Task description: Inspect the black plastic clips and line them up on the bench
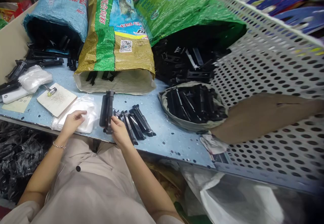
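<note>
Some black plastic [109, 105] is clamped in the right hand's [119, 129] fingers, apparently being readied, and a bag pick-up seems called for from the left hand [72, 122], fingers slightly apart by the plastic bags [90, 117].

Speckled blue worktop [172, 143] beside a white perforated panel [283, 72].

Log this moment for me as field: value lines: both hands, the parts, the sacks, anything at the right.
left hand: over the plastic bags, thumb and forefinger slightly apart; contact unclear
right hand: holding a black part near its lower end
loose parts: several, black, lying on the table right of the held part
sacks: blue sack, gold sack, green sack, left to right; black parts visible at each mouth
grey bag: right of the loose parts, holding more black parts
far right: cardboard in front of a perforated panel
</note>
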A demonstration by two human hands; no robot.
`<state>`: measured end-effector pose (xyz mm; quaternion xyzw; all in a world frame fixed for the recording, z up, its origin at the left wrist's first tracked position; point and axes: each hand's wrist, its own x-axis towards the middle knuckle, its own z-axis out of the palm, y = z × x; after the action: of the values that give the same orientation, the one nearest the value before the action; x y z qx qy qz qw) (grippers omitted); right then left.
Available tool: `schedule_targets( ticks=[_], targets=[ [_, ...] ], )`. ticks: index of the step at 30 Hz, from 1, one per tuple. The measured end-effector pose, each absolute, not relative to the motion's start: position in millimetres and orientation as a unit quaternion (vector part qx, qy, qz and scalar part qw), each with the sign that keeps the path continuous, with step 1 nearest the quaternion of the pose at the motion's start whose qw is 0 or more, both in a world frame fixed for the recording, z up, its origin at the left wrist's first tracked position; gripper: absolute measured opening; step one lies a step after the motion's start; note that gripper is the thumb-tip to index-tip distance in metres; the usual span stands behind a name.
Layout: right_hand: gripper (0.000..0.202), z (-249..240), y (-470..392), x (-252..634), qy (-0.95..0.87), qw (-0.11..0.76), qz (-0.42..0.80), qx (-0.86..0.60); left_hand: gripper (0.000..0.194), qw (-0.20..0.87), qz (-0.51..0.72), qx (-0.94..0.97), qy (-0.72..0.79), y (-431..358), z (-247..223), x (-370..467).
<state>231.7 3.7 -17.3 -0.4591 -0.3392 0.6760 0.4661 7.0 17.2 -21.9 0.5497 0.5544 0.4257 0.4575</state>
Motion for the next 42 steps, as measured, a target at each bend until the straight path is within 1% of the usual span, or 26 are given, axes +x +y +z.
schedule_targets(
  ticks=[2,4,6,8,10,12,13,15,18,20,22,24,26,28,30,31,33,35,37,39,40,42],
  targets=[
    [0.033,-13.8,-0.2,218.9,-0.293,0.471,0.713,-0.430,0.035,0.495,0.433,0.531,0.534,15.8,-26.2,15.4],
    [0.033,-15.1,0.6,205.0,-0.263,0.445,0.761,-0.392,0.037,0.509,0.432,0.528,0.525,12.9,-28.3,20.7],
    [0.034,-20.6,4.4,196.8,-0.243,0.430,0.787,-0.369,0.031,0.481,0.438,0.542,0.532,10.1,-27.9,19.6],
    [0.035,-27.7,7.9,197.8,-0.224,0.435,0.789,-0.372,0.023,0.405,0.436,0.583,0.554,8.2,-25.4,13.0],
    [0.034,-33.2,8.7,207.4,-0.209,0.450,0.775,-0.391,0.029,0.328,0.405,0.627,0.579,7.5,-21.8,4.9],
    [0.033,-35.1,5.8,220.4,-0.201,0.468,0.755,-0.413,0.039,0.297,0.369,0.648,0.596,7.7,-18.6,0.3],
    [0.033,-34.5,3.3,226.3,-0.197,0.477,0.748,-0.418,0.043,0.306,0.359,0.649,0.597,8.0,-17.5,0.3],
    [0.032,-31.1,-2.5,233.0,-0.191,0.483,0.749,-0.412,0.046,0.360,0.362,0.640,0.575,8.2,-16.8,5.2],
    [0.035,-26.4,-7.6,228.0,-0.185,0.455,0.786,-0.375,0.043,0.451,0.388,0.615,0.517,7.3,-18.5,18.5],
    [0.033,-27.2,-6.2,219.0,-0.186,0.437,0.799,-0.367,0.039,0.471,0.408,0.600,0.501,6.4,-20.7,24.3],
    [0.031,-30.6,-1.9,212.4,-0.184,0.437,0.795,-0.378,0.030,0.457,0.436,0.579,0.516,6.0,-22.5,23.7],
    [0.032,-33.9,2.4,212.4,-0.183,0.446,0.782,-0.394,0.021,0.407,0.464,0.568,0.544,5.8,-23.0,17.6],
    [0.032,-34.0,3.8,219.7,-0.199,0.462,0.758,-0.416,0.019,0.347,0.466,0.597,0.553,5.8,-22.0,10.4],
    [0.032,-29.7,0.4,231.3,-0.214,0.481,0.734,-0.429,0.026,0.312,0.440,0.647,0.539,6.0,-20.4,6.8],
    [0.035,-22.7,-8.3,242.7,-0.207,0.477,0.747,-0.414,0.034,0.310,0.408,0.677,0.528,7.0,-19.5,8.0],
    [0.038,-19.4,-14.4,246.9,-0.199,0.459,0.772,-0.392,0.037,0.318,0.394,0.682,0.528,7.9,-19.6,9.8],
    [0.041,-16.1,-27.6,250.8,-0.186,0.397,0.831,-0.342,0.042,0.343,0.376,0.676,0.532,9.8,-20.4,13.2],
    [0.038,-19.3,-38.8,248.8,-0.171,0.336,0.874,-0.306,0.046,0.354,0.381,0.666,0.535,10.6,-20.6,14.1],
    [0.035,-27.9,-44.3,243.0,-0.137,0.290,0.903,-0.285,0.049,0.328,0.397,0.668,0.537,7.5,-18.2,13.0],
    [0.034,-38.0,-43.0,236.2,-0.100,0.266,0.921,-0.267,0.052,0.289,0.400,0.700,0.517,-1.6,-12.8,13.1],
    [0.034,-42.0,-40.4,232.9,-0.092,0.265,0.923,-0.265,0.055,0.282,0.391,0.726,0.491,-8.2,-9.2,14.6],
    [0.031,-46.2,-33.9,225.9,-0.110,0.300,0.901,-0.293,0.060,0.300,0.362,0.782,0.410,-23.5,-1.6,21.1]
  ],
)
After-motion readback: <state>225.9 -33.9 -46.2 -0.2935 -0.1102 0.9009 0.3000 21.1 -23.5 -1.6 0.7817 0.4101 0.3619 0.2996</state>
